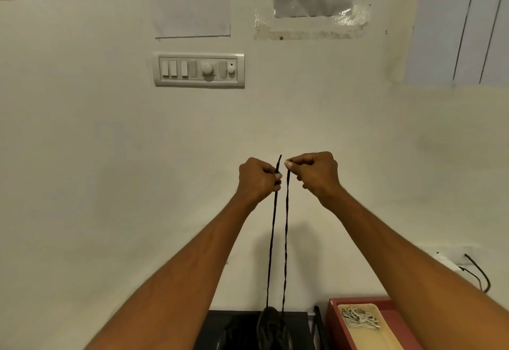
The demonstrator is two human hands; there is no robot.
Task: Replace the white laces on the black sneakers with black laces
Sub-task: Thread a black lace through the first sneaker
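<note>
Fingers of the left hand [259,177] are pinched on one end of the black lace [272,239]; the other end is pinched by the right hand [316,173]. Both strands drop to the black sneaker [272,327] at 6 o'clock. White laces [359,319] are held in a cream tray [385,336] inside a red box [334,322] at 5 o'clock.

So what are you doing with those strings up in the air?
A person is putting a black lace into a black sneaker. The left hand and the right hand each pinch one end of it and hold both ends up high, side by side, so the two strands hang straight down to the sneaker on the dark surface below. The old white laces lie in a tray to the right.
</note>
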